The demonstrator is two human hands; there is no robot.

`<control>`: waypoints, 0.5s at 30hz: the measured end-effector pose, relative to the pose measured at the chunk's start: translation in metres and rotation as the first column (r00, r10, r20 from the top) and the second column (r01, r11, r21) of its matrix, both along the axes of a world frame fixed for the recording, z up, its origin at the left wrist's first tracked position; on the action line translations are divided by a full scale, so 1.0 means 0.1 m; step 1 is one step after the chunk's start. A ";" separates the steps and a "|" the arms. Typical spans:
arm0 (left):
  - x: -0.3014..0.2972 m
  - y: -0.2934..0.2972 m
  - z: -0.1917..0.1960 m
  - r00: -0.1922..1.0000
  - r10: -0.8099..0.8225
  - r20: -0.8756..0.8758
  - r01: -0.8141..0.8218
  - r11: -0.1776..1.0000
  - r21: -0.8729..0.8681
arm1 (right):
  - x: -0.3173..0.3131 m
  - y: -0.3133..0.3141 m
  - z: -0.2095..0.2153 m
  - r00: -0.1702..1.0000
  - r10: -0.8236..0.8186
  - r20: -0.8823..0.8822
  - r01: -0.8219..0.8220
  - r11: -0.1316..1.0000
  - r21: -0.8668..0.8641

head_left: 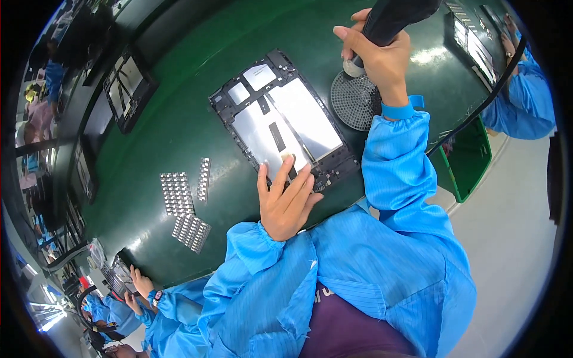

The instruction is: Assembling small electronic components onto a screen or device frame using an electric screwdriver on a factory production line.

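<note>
Centrally on the green work surface lies an opened tablet chassis, its silvery plates showing, with a white rectangular label near its far end. Resting on its near edge, the left hand has its fingers spread flat. Beyond it, the right hand is clamped round a black electric screwdriver, tip down at a round perforated screw tray (just beside the chassis). Silvery sheets of small parts lie to the left.
</note>
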State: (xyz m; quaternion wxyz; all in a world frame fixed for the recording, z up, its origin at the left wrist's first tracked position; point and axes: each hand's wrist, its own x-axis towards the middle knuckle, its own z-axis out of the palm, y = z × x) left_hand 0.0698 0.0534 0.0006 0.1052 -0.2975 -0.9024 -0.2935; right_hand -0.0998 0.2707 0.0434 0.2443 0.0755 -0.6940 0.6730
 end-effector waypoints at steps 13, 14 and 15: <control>-0.25 -0.22 0.22 0.956 0.284 0.070 -0.292 0.905 0.309 | -0.04 0.02 -0.08 0.999 0.028 0.021 -0.027 0.998 -0.048; -0.26 -0.24 0.23 0.957 0.282 0.071 -0.290 0.906 0.307 | -0.04 0.03 -0.08 1.000 0.026 0.011 -0.026 0.999 -0.034; -0.25 -0.27 0.23 0.947 0.308 0.091 -0.321 0.898 0.302 | -0.04 0.03 -0.08 1.000 0.024 0.012 -0.023 0.999 -0.035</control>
